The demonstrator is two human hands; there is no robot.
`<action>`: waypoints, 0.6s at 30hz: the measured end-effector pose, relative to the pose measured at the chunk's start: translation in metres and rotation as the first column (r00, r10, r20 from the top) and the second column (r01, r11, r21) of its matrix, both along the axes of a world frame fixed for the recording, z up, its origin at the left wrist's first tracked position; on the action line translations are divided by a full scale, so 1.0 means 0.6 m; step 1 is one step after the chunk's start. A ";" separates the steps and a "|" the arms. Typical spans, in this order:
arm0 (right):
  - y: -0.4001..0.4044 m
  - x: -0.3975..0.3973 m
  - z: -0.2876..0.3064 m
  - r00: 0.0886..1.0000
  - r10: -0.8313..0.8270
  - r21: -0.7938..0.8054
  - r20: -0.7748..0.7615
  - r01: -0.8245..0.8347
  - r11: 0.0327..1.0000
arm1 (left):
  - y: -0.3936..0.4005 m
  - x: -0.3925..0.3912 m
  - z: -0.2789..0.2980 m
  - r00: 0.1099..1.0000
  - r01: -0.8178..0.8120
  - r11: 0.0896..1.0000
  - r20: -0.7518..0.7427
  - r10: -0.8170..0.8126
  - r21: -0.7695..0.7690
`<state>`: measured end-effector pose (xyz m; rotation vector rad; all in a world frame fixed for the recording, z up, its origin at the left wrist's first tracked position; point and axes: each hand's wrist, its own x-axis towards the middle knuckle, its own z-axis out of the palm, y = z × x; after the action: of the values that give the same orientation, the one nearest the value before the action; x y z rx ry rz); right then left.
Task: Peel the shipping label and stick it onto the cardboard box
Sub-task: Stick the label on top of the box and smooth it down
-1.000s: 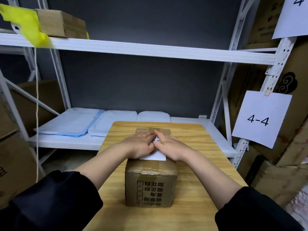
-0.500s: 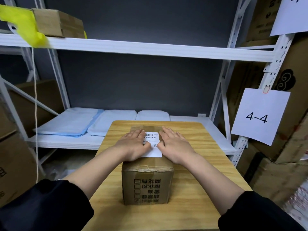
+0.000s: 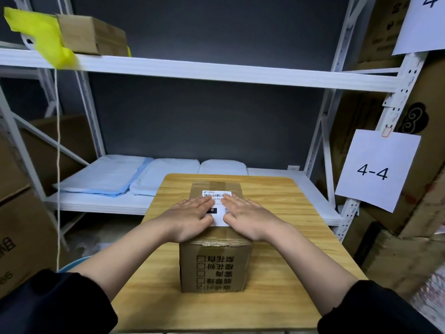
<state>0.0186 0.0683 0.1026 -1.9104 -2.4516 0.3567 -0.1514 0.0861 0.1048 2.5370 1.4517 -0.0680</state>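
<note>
A taped cardboard box [image 3: 214,266] stands upright in the middle of a small wooden table [image 3: 284,237]. A white shipping label [image 3: 218,214] with a barcode lies flat on the box's top. My left hand [image 3: 190,216] rests palm down on the label's left side, fingers together and stretched out. My right hand [image 3: 245,215] lies flat on the label's right side in the same way. A strip of the label shows between the two hands. Neither hand grips anything.
White metal shelving [image 3: 216,73] stands behind the table. Its low shelf holds pale blue and white padded bags [image 3: 108,174]. A small carton [image 3: 94,36] with yellow tape sits on the upper shelf. Stacked cartons and a "4-4" sign [image 3: 378,169] crowd the right side.
Both hands slid apart from the middle of the label toward its sides, uncovering more of the print. The label now lies flat on the box top.
</note>
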 end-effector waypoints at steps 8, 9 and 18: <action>-0.009 0.009 -0.002 0.997 -0.081 0.087 0.011 0.080 0.993 | -0.002 -0.024 0.002 0.996 -0.093 0.995 0.008 0.093 0.041; -0.012 0.010 -0.001 0.996 -0.085 0.111 0.000 0.085 0.990 | -0.005 -0.023 0.002 0.995 -0.096 0.994 0.025 0.094 0.061; -0.032 -0.002 -0.005 0.997 0.071 0.069 0.003 -0.071 0.995 | -0.028 -0.003 -0.006 0.999 0.053 0.997 0.005 -0.053 0.053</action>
<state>0.0175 0.0494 0.0995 -1.8005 -2.5025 0.2685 -0.1535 0.0694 0.1012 2.6156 1.4021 -0.0311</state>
